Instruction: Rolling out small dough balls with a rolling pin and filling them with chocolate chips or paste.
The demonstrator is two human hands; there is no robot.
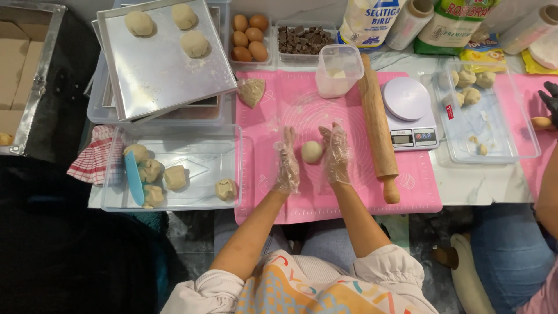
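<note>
both hands wear thin clear plastic gloves and stand on edge on a pink silicone mat (349,197), palms turned toward each other with a small dough ball (312,151) between them. the left hand (286,163) is open and flat, fingers straight and together, just beside the ball's left side; the right hand (335,154) is open too, fingers slightly curved, close against the ball's right side, though whether either palm truly touches the dough i cannot tell. the ball rests on the mat, round and pale. just to the right of the right hand lies a wooden rolling pin (378,125), running away from the person, and beyond it a white kitchen scale (410,113). ahead of the hands stands a clear square container (339,71) with a little pale stuff in it, and ahead to the left a wedge of dough (251,91) sits on the mat's corner. left of the left hand is a clear plastic tray (197,154) holding several dough pieces (174,177) and a blue scraper (133,177). further ahead on that side a metal baking sheet (163,64) carries three shaped dough rounds (193,43). far ahead are eggs (249,38) and chocolate chunks (303,39) in tubs. at the far right another person's black-gloved hand (549,102) shows by a second clear tray (494,122).
</note>
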